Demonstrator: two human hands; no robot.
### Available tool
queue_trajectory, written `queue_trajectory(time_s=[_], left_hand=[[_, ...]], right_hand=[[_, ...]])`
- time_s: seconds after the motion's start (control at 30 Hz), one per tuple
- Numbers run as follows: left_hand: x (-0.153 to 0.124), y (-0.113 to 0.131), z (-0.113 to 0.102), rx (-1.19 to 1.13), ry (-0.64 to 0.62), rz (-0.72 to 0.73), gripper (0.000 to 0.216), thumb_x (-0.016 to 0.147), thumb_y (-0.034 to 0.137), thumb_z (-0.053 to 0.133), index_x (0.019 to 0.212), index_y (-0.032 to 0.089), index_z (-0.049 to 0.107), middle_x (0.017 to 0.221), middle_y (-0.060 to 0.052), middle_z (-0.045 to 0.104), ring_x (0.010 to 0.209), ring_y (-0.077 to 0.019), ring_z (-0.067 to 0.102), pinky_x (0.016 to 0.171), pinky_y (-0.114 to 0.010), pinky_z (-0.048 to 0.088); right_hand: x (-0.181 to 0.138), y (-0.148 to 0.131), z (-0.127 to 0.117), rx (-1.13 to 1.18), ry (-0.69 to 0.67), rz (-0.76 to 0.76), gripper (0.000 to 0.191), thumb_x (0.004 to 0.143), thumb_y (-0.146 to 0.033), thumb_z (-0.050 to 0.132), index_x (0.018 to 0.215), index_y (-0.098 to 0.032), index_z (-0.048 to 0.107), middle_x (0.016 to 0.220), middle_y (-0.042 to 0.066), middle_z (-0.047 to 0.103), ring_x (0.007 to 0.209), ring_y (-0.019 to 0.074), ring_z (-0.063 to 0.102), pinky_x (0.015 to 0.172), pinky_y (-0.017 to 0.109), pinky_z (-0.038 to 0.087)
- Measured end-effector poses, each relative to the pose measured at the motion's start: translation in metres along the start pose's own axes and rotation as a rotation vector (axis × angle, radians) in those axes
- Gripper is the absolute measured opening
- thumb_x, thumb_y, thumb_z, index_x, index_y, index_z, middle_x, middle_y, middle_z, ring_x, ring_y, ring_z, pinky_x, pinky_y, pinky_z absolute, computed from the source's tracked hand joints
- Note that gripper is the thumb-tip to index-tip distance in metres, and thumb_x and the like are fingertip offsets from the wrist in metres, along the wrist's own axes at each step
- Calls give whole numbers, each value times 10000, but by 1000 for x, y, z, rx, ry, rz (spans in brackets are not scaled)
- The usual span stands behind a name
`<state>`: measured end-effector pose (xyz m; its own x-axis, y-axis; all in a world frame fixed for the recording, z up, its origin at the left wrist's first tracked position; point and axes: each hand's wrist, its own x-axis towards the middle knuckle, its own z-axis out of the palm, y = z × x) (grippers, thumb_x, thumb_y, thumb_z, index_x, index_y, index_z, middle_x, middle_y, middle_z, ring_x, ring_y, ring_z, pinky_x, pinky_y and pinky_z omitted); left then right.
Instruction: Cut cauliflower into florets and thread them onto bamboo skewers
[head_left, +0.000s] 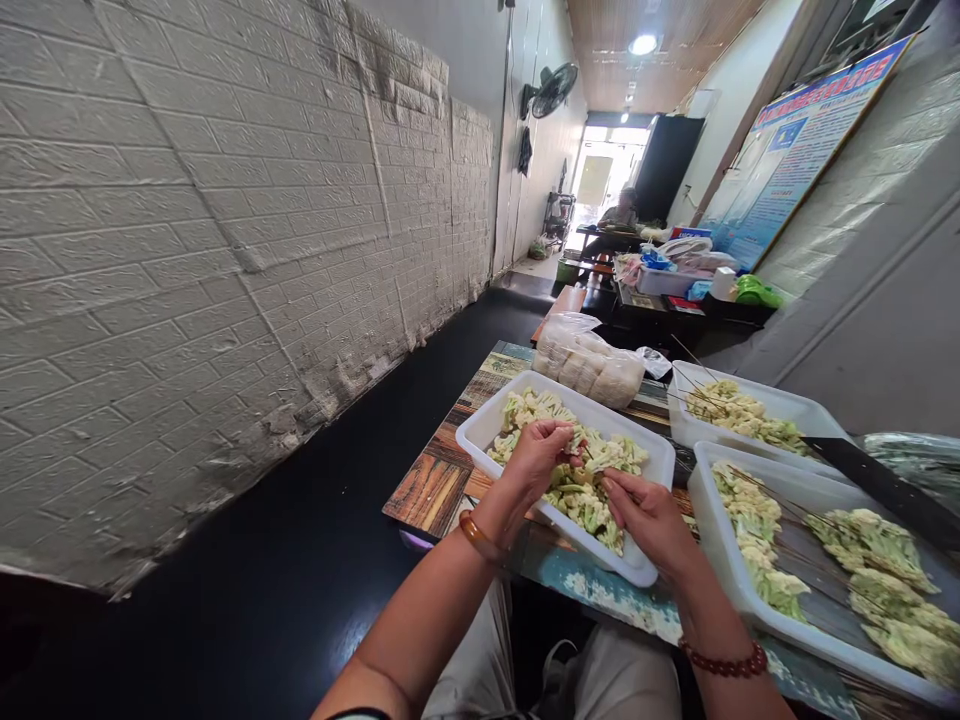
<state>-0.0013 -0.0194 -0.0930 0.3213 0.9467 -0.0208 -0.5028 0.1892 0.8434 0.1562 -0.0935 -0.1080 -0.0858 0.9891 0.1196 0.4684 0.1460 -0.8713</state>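
Note:
Both my hands are above a white plastic tub (pixel 465 437) filled with loose cauliflower florets (pixel 589 510). My left hand (pixel 538 460) is closed, its thumb and fingers pinching a piece of cauliflower (pixel 576 440). My right hand (pixel 646 515) is closed too, with thumb and forefinger gripping a pale green cauliflower piece (pixel 600 462) close to the left fingertips. A thin stick may lie between the hands, but it is too small to make out. The tub rests on a wood-patterned table (pixel 431 487) in front of my knees.
To the right, a near tub (pixel 701 510) and a far tub (pixel 806 405) hold cauliflower on thin skewers. A plastic bag of pale packs (pixel 589 365) lies behind my tub. A brick-patterned wall (pixel 225 250) runs along the left. Farther back, a person (pixel 621 212) sits at another table.

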Motion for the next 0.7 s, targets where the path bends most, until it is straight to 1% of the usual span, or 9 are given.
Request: queue_trajectory(time_s=[0.13, 0.3, 0.43, 0.57, 0.7], left_hand=[[-1, 0, 0, -8, 16, 2, 308, 595, 366, 754, 669, 113, 595, 630, -9, 568, 589, -111, 560, 509, -224, 453], [-1, 1, 0, -15, 39, 13, 307, 594, 363, 754, 677, 114, 594, 629, -5, 565, 576, -102, 548, 514, -222, 459], [-1, 1, 1, 10, 23, 20, 308, 598, 374, 751, 662, 113, 600, 630, -13, 566, 590, -107, 548, 520, -226, 469], [-1, 1, 1, 27, 10, 13, 303, 608, 375, 739, 676, 109, 612, 650, -36, 594, 602, -110, 555, 529, -221, 471], [-1, 1, 1, 37, -2, 5, 301, 610, 374, 734, 685, 108, 615, 666, -52, 615, 593, -107, 555, 531, -219, 467]], right_hand=[[-1, -1, 0, 19, -6, -9, 395, 893, -544, 447, 705, -216, 560, 496, -34, 429, 494, 141, 413, 545, 284, 350], [-3, -4, 1, 23, 33, -23, 406, 873, -566, 471, 693, -214, 564, 490, -34, 430, 486, 139, 417, 524, 280, 354], [-2, -3, 2, 36, 29, 3, 401, 872, -572, 464, 739, -213, 584, 490, -35, 416, 489, 144, 406, 531, 287, 344], [0, -2, 2, 29, 4, 10, 398, 881, -563, 458, 710, -215, 547, 498, -39, 403, 490, 135, 386, 523, 276, 316], [0, -4, 2, 38, 28, 34, 408, 868, -584, 463, 754, -209, 577, 497, -41, 405, 483, 136, 381, 509, 270, 308]])
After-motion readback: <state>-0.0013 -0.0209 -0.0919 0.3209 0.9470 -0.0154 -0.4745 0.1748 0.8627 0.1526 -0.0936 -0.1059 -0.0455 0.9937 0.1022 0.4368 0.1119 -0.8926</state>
